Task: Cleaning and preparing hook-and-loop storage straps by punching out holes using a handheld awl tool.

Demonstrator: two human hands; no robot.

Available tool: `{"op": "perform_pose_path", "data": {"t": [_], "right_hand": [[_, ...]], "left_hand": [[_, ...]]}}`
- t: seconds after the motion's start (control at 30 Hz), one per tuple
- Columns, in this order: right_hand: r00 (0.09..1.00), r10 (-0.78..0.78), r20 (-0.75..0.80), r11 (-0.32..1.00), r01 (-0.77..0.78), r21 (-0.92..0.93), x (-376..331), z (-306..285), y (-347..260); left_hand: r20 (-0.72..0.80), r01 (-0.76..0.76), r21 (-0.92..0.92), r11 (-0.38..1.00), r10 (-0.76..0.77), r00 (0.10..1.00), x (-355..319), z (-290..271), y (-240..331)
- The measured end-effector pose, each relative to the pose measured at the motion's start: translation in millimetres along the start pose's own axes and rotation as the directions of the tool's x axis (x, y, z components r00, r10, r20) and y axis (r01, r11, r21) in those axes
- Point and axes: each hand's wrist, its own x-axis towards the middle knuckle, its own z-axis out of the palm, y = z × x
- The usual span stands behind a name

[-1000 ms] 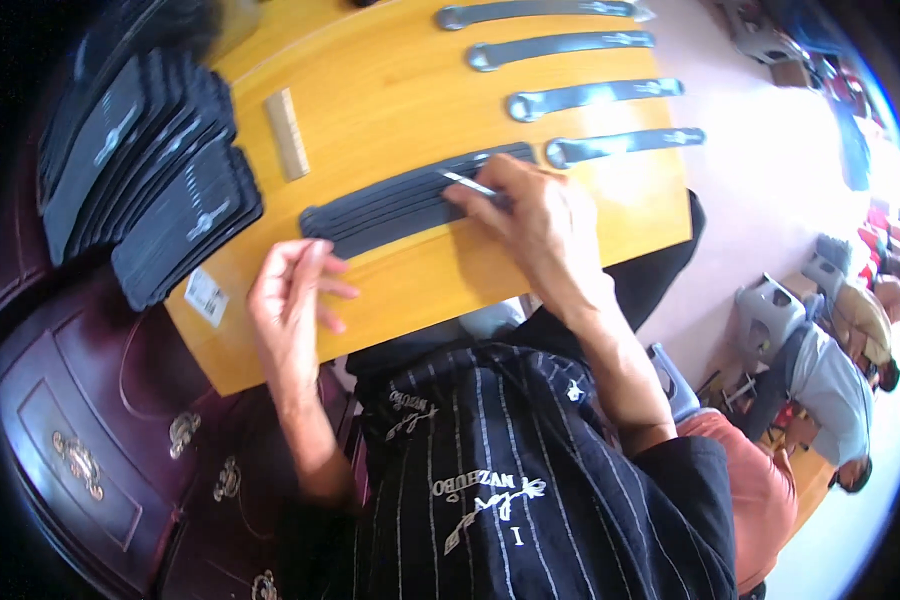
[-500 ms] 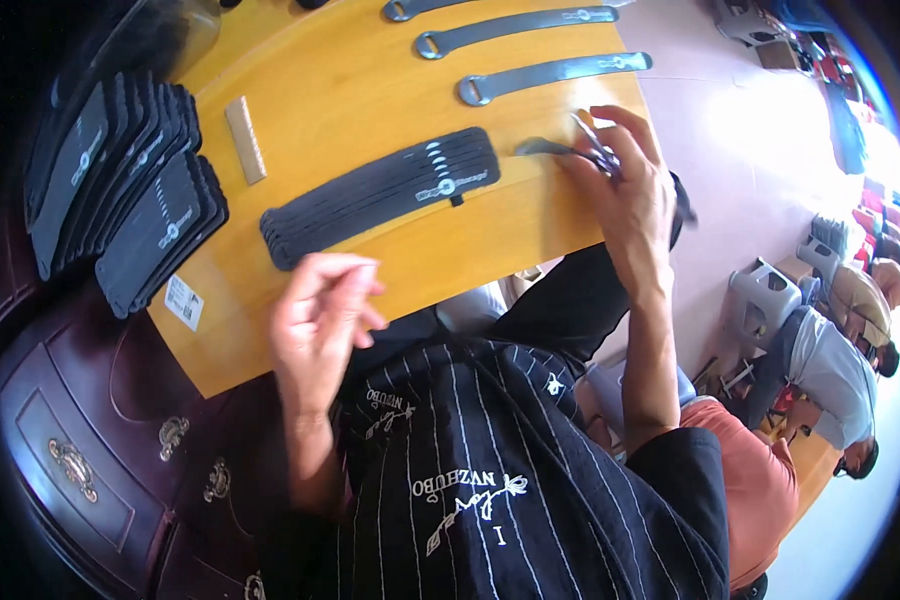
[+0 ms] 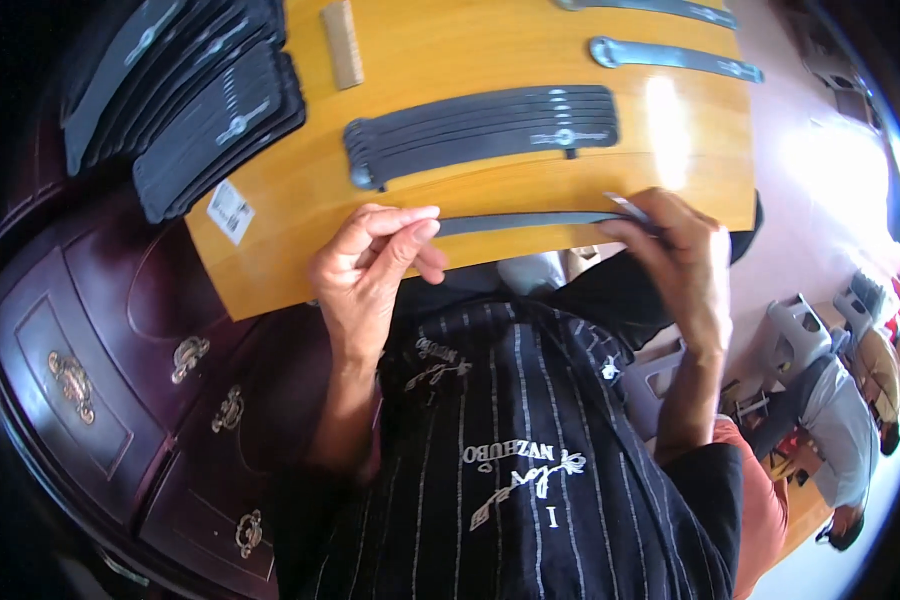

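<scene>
Both hands' grip now stretches a dark strip [image 3: 525, 222] along the board's [image 3: 450, 60] near edge.

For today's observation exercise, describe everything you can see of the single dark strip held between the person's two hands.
The dark strip is long, thin and flat, dark grey, perhaps metal or plastic. It lies lengthwise along the near edge of the yellow wooden board, just below a fanned stack of similar strips. The left hand pinches its left end; the right hand covers its right end, where a small pale sliver shows. Its middle is bare.

Strip [image 3: 520, 222] on board's [image 3: 450, 50] near edge — stack [image 3: 480, 135] behind; block [image 3: 344, 45] far-left.
</scene>
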Motion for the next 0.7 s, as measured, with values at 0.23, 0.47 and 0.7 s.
{"op": "perform_pose_path", "data": {"t": [0.23,0.47,0.7], "right_hand": [[0.967,0.214,0.14,0.934,-0.244,0.262,4.3,-14.1,16.4],[0.967,0.228,0.118,0.869,-0.256,0.423,14.0,-2.4,17.9],[0.955,0.296,0.006,0.875,-0.273,0.4,16.6,0.2,23.7]], "left_hand": [[-0.028,0.164,-0.18,0.97,-0.172,0.985,1.7,-20.4,0.0],[-0.106,0.104,-0.034,0.994,-0.107,0.989,4.9,-26.7,3.3],[-0.257,0.086,0.196,0.977,-0.033,0.966,16.4,-16.2,0.2]]}}
